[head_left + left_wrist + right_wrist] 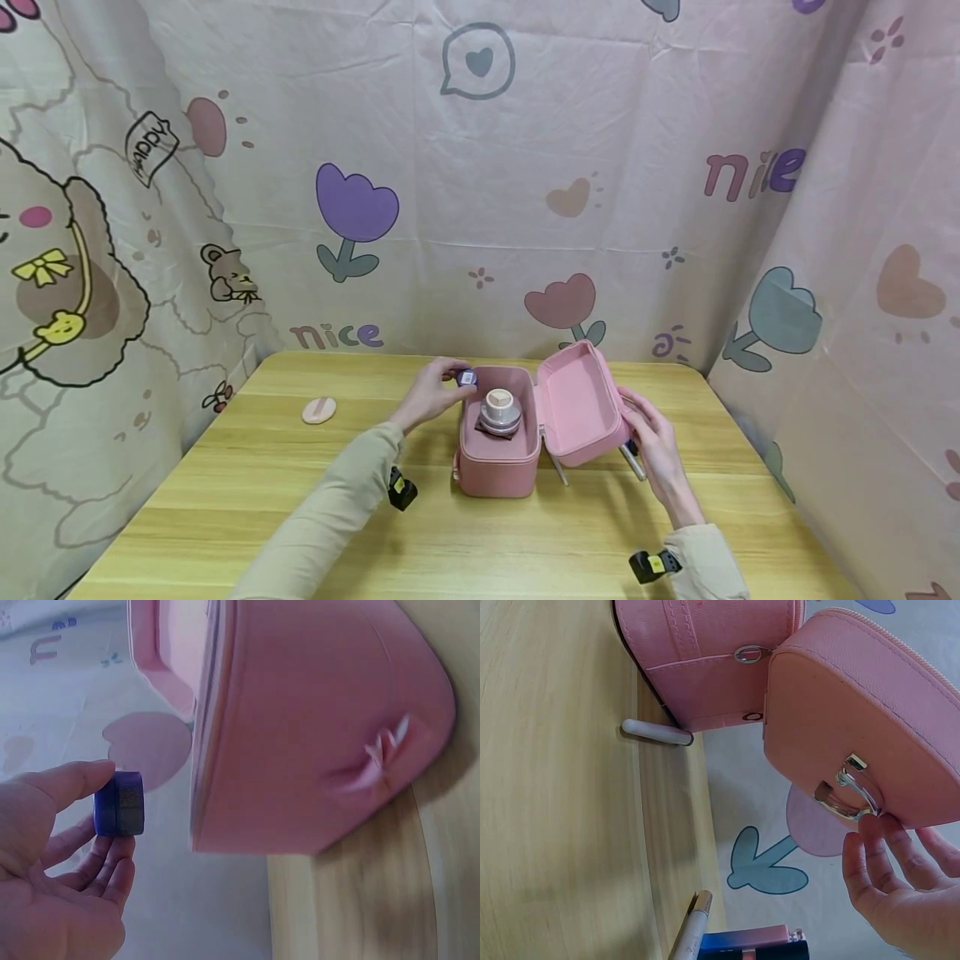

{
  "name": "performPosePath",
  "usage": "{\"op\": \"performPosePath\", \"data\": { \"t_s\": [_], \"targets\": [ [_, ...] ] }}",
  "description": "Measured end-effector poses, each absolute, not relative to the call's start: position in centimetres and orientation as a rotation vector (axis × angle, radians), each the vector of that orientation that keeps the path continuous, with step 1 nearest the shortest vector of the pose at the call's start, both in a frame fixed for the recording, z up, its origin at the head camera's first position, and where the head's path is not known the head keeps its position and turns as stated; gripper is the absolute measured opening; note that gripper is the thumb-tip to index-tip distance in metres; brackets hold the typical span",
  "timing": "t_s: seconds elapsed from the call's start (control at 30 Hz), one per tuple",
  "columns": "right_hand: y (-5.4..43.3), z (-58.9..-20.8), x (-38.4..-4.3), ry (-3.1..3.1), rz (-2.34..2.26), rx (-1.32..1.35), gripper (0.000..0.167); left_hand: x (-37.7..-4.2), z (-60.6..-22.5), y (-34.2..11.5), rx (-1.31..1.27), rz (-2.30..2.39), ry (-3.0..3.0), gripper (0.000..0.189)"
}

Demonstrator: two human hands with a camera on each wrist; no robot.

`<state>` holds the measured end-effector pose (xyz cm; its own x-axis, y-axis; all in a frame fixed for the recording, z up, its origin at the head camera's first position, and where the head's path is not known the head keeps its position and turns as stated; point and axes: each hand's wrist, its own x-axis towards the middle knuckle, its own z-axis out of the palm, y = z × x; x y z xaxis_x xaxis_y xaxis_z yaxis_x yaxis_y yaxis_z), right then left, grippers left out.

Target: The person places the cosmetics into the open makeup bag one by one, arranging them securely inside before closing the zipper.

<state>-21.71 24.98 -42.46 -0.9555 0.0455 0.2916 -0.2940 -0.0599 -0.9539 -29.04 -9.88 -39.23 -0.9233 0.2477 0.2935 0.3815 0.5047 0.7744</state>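
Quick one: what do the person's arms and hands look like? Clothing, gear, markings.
Long beige sleeves: left sleeve, right sleeve. Small black device with yellow marking at each wrist: left device, right device. Left hand, right hand: no gloves.

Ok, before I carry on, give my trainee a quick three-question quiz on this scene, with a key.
1. Which hand holds the small blue container?
2. True or false: the right hand is at the open lid of the pink case.
3. Where does the round pale pad lie?
A) Inside the case
B) On the table
C) On the lid

Key:
1. The left hand.
2. True.
3. B.
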Motion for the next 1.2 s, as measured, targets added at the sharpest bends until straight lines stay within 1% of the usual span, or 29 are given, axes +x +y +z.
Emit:
{"op": "performPosePath", "data": {
  "t_s": [0.37,0.67,1.0,1.2],
  "targets": [
    [25.0,-42.5,-21.7,-1.979,2.107,0.278,0.052,-28.6,-39.1,-6.9,-0.662,-1.448,-2.64,0.042],
    [25.1,-42.4,-21.7,-1.972,2.11,0.286,0.052,-28.6,-39.8,-4.8,-0.907,-1.287,-2.681,0.036],
    [25.0,-42.4,-21.6,-1.966,2.106,0.284,0.053,-28.3,-40.8,-3.2,-0.902,-1.183,-2.747,0.032],
    [24.9,-42.4,-21.6,-1.96,2.112,0.274,0.052,-28.0,-41.5,-2.6,-0.878,-1.019,-2.82,0.031]
  ]
}}
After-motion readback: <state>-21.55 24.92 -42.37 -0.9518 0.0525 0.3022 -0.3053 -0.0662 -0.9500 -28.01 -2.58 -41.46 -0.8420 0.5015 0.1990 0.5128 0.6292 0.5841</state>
